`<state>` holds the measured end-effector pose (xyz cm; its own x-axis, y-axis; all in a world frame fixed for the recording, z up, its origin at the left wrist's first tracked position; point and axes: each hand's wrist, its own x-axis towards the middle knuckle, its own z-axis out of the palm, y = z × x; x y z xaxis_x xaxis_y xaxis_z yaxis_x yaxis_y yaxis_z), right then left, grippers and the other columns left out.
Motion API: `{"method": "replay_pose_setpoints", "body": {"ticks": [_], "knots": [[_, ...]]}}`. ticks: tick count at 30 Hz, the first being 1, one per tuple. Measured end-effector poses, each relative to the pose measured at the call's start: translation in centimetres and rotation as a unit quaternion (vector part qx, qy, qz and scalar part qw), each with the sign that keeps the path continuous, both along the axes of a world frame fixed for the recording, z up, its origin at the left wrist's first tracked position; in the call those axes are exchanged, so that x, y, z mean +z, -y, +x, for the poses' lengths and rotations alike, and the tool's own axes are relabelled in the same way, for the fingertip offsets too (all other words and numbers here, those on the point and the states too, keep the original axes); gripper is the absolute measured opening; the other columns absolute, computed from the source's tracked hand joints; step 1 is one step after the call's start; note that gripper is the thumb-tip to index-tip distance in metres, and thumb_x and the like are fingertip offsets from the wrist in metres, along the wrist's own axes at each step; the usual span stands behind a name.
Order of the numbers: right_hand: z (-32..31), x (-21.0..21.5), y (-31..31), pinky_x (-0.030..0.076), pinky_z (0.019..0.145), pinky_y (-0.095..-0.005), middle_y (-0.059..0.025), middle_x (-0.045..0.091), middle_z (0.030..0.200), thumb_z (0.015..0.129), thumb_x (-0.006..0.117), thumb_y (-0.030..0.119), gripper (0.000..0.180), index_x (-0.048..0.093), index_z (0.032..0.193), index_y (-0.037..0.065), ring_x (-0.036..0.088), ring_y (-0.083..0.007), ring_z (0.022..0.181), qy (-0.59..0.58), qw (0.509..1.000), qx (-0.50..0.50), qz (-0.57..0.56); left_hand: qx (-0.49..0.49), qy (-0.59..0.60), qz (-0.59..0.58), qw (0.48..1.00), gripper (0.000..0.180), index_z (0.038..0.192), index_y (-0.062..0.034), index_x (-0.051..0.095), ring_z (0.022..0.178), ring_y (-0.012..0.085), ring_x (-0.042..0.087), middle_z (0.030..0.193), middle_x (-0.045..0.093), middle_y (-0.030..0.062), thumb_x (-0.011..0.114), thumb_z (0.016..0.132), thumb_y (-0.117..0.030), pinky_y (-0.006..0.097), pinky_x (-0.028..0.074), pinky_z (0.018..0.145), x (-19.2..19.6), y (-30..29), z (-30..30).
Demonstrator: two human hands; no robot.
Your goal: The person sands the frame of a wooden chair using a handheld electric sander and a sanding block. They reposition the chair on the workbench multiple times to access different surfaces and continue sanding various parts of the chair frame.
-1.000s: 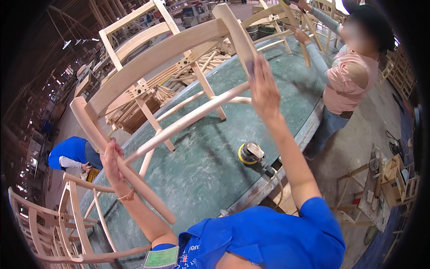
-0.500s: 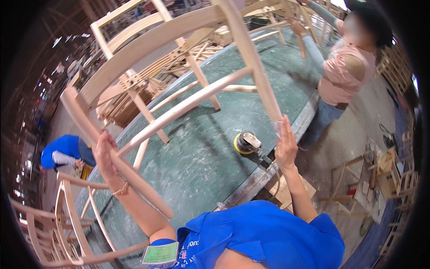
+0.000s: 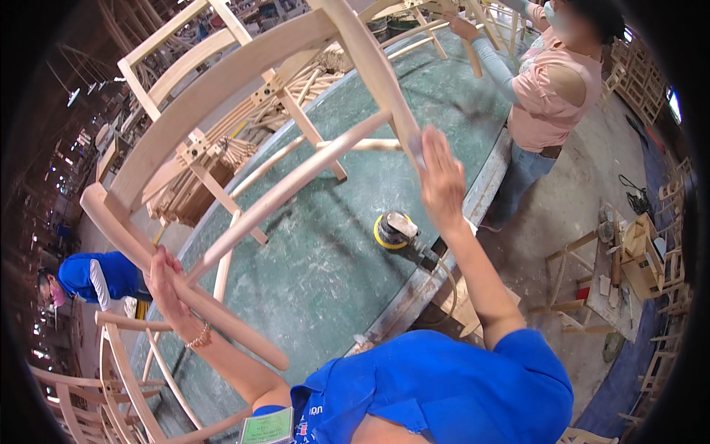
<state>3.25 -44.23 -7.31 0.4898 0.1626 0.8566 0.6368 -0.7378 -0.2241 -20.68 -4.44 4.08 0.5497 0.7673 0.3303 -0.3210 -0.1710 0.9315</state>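
A pale wooden chair frame (image 3: pixel 296 189) is tilted up over the green worktable (image 3: pixel 318 281), its curved wide slat at the far side and a round rung nearer me. My left hand (image 3: pixel 168 287) is wrapped round its left post, close to where the rung joins. My right hand (image 3: pixel 442 177) lies along the right post with straight fingers pressed together. Between that hand and the post shows a small pale grey sheet (image 3: pixel 416 148), which looks like sandpaper. A round sander (image 3: pixel 394 229) with a yellow rim and a hose rests on the table near its right edge.
Another chair frame (image 3: pixel 288 111) stands beyond, with piled wooden parts (image 3: pixel 237 148) behind it. More chair frames (image 3: pixel 122 370) crowd the lower left. A co-worker in pink (image 3: pixel 558 89) handles wood at the far right; a person in blue (image 3: pixel 100 277) bends at the left.
My right hand has slid farther up the post with the grey sheet. My left hand keeps its hold. The view has shifted slightly, and the person in blue has turned.
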Motion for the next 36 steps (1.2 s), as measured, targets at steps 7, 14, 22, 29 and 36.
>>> {"method": "replay_pose_setpoints", "body": {"ticks": [7, 14, 22, 29, 36], "knots": [[5.1, 7.4, -4.5, 0.04, 0.084, -0.0353, -0.009, 0.047, 0.141, 0.083, 0.058, 0.009, 0.053, 0.047, 0.135, 0.006, 0.048, -0.0244, 0.126, 0.069, 0.997, 0.021, 0.016, -0.014, 0.008, 0.009, 1.0, 0.022, 0.093, -0.0033, 0.053, 0.058, 0.0088, 0.045, 0.067, 0.047, 0.0007, 0.066, 0.084, -0.019, 0.021, 0.037, 0.051, 1.1, 1.9, 1.7], [2.9, 3.3, -2.8, 0.033, 0.093, -0.0396, -0.0089, 0.043, 0.144, 0.086, 0.054, 0.009, 0.053, 0.045, 0.138, 0.008, 0.043, -0.0215, 0.131, -0.012, 1.0, 0.01, 0.024, -0.04, 0.031, -0.021, 0.999, 0.016, 0.08, -0.0057, 0.049, 0.058, 0.009, 0.046, 0.067, 0.048, 0.0014, 0.062, 0.086, -0.014, 0.02, 0.037, 0.051, 2.0, 0.5, 2.7], [10.5, 10.8, -7.3, 0.026, 0.104, -0.048, -0.0096, 0.049, 0.138, 0.09, 0.052, 0.015, 0.045, 0.048, 0.134, 0.007, 0.045, -0.0252, 0.128, 0.073, 0.994, 0.021, 0.075, -0.053, 0.021, 0.003, 0.998, 0.019, 0.077, -0.0064, 0.049, 0.059, 0.0088, 0.046, 0.067, 0.047, 0.0016, 0.062, 0.086, -0.016, 0.019, 0.036, 0.05, 2.2, 1.2, 3.7], [3.9, 3.1, -2.3, 0.023, 0.108, -0.0489, -0.0055, 0.044, 0.143, 0.092, 0.048, 0.012, 0.052, 0.039, 0.143, 0.013, 0.041, -0.0238, 0.132, -0.009, 1.0, -0.016, 0.004, -0.073, 0.021, -0.025, 0.997, 0.018, 0.083, -0.0066, 0.053, 0.065, 0.0074, 0.049, 0.072, 0.05, -0.0008, 0.065, 0.086, -0.02, 0.02, 0.04, 0.057, 2.2, -0.4, 2.6], [-5.1, -3.5, 2.3, 0.026, 0.107, -0.0486, -0.0108, 0.04, 0.145, 0.088, 0.05, 0.009, 0.049, 0.047, 0.137, 0.01, 0.034, -0.0266, 0.136, -0.088, 0.994, -0.061, -0.036, -0.011, 0.024, -0.061, 0.998, 0.025, 0.092, -0.0037, 0.063, 0.073, 0.0102, 0.053, 0.081, 0.058, 0.0017, 0.072, 0.078, -0.022, 0.025, 0.044, 0.064, 0.4, 0.3, 2.2]]}}
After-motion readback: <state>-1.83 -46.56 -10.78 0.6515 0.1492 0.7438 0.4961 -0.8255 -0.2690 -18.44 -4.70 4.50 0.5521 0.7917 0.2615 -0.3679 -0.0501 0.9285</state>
